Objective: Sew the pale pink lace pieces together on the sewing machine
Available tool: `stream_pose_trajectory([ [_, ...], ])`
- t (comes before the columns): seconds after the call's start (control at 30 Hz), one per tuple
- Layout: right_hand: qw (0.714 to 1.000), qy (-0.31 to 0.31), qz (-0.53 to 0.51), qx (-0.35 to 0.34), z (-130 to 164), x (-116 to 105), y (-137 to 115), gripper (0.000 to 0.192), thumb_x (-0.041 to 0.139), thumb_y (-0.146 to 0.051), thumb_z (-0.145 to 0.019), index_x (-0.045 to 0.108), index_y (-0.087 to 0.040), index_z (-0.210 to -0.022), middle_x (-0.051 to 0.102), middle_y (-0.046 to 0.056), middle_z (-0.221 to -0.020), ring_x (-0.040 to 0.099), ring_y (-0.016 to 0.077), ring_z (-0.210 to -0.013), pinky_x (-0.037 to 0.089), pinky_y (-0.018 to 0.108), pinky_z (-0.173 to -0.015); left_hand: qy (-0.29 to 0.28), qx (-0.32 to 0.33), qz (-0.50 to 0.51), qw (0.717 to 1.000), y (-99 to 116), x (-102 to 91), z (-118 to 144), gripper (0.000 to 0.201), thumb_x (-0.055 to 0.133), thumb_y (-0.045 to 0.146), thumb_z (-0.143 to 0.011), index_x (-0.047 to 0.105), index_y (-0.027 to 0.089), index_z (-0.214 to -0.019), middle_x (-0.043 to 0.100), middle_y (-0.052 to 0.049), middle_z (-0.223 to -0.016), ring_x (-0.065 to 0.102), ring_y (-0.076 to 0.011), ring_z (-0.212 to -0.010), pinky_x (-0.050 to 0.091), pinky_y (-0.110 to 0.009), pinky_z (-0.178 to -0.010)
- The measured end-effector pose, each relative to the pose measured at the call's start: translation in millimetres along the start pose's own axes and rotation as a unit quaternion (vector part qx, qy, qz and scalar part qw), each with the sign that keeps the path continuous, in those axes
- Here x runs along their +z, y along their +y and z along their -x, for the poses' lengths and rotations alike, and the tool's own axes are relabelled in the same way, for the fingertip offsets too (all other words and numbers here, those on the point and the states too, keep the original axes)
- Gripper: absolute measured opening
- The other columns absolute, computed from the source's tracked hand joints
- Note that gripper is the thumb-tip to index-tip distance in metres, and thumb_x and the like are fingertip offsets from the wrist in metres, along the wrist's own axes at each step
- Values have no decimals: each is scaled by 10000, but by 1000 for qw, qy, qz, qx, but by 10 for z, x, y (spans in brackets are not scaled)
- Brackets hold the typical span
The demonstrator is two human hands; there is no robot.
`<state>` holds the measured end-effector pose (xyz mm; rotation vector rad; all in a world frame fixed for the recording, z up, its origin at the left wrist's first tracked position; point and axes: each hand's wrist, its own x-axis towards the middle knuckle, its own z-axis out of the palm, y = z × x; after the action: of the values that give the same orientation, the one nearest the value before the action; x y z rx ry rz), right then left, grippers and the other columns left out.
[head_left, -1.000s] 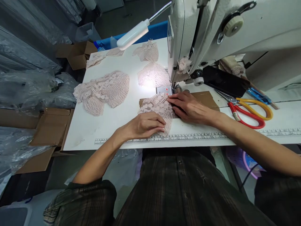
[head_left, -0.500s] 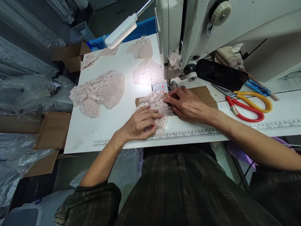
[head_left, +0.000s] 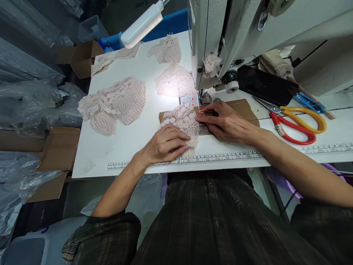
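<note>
My left hand point(head_left: 168, 145) lies over the lower left part of a pale pink lace piece point(head_left: 183, 115). Its bent fingers are drawn together on the fabric, gripping it near the fringed end. My right hand point(head_left: 224, 123) rests on a brown patch point(head_left: 242, 110) on the table, its fingers apart and stretched leftward. One fingertip touches the right edge of the lace; another lies just below the presser foot point(head_left: 201, 96). The needle area of the sewing machine point(head_left: 212, 44) stands right behind my right fingertips. My right palm is hidden.
Scissors point(head_left: 299, 121) with red and yellow handles and a black phone point(head_left: 266, 86) lie to the right. More lace pieces point(head_left: 116, 103) spread over the left of the white table point(head_left: 93, 154). A lamp point(head_left: 142, 25) hangs above. A printed ruler point(head_left: 220, 159) runs along the front edge.
My left fingers have closed together over the lace, which now lies flatter and straighter along its right edge. My right hand keeps nearly the same pose. The view has shifted slightly.
</note>
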<state>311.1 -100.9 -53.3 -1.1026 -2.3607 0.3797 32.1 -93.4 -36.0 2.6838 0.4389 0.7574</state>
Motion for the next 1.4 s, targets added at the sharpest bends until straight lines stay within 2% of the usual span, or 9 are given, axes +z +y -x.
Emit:
stream_pose_trajectory([
  [0.27, 999, -34, 5, -22, 59, -66, -50, 382, 509, -251, -973, 729, -333, -1274, 610, 114, -1300, 525, 329, -1251, 475, 581, -1028, 6, -7, 9, 1000, 41, -11, -6, 6, 691, 234, -927, 685, 235, -928, 796, -29, -989, 755, -181, -882, 609, -404, -856],
  [0.43, 999, -50, -1, -10, 66, -79, -79, 393, 527, -238, -963, 724, -339, -1287, 611, 120, -1301, 523, 340, -1231, 483, 569, -1007, 16, 13, 10, 1000, 39, -79, -63, 287, 743, 387, -900, 674, 192, -1101, 780, -111, -1085, 755, -240, -967, 620, -418, -820],
  [0.63, 999, -51, 3, -5, 61, -108, -107, 380, 521, -244, -971, 730, -334, -1277, 607, 129, -1296, 534, 344, -1197, 487, 585, -994, -74, -35, -60, 995, -129, -19, -234, 225, 530, 231, -1013, 667, 188, -1187, 719, -108, -1287, 695, -227, -1169, 575, -444, -985],
  [0.73, 999, -46, 3, -9, 61, -100, -100, 354, 552, -233, -956, 753, -314, -1236, 600, 136, -1286, 542, 355, -1181, 495, 592, -976, -85, -78, -129, 985, -192, -8, -247, 208, 550, 280, -1005, 686, 193, -1137, 716, -111, -1287, 683, -263, -1147, 529, -480, -986],
  [0.83, 999, -41, 1, -13, 62, -91, -95, 360, 571, -214, -944, 754, -316, -1236, 598, 137, -1274, 549, 359, -1164, 502, 592, -965, -70, -117, -206, 969, -200, -44, -195, 273, 632, 432, -952, 699, 198, -1075, 726, -126, -1242, 680, -301, -1027, 488, -512, -923],
  [0.93, 999, -43, 8, -18, 65, -94, -94, 364, 550, -214, -956, 749, -314, -1245, 592, 135, -1287, 542, 349, -1168, 511, 581, -950, -35, -124, -289, 949, -170, -69, -142, 323, 624, 472, -949, 690, 181, -1072, 739, -136, -1189, 663, -299, -939, 456, -504, -860],
  [1.1, 999, -38, 19, -22, 58, -100, -107, 362, 535, -227, -968, 744, -321, -1249, 591, 120, -1273, 546, 326, -1161, 512, 554, -950, 6, -58, -309, 949, -116, -27, -145, 266, 575, 405, -998, 681, 167, -1052, 754, -109, -1132, 658, -248, -916, 466, -427, -821],
  [1.27, 999, -39, 8, -16, 48, -100, -123, 352, 542, -234, -972, 746, -325, -1243, 606, 114, -1267, 529, 330, -1198, 495, 552, -986, -54, -4, -265, 963, -209, 0, -266, 301, 508, 370, -1043, 647, 133, -1164, 722, -150, -1204, 666, -260, -1035, 510, -410, -826],
  [1.4, 999, -42, 15, -14, 52, -92, -127, 381, 540, -219, -963, 725, -322, -1281, 602, 119, -1289, 519, 327, -1220, 468, 559, -1012, -141, 11, -273, 952, -300, -14, -386, 419, 429, 417, -1071, 567, 89, -1294, 641, -200, -1345, 651, -266, -1050, 526, -417, -858],
])
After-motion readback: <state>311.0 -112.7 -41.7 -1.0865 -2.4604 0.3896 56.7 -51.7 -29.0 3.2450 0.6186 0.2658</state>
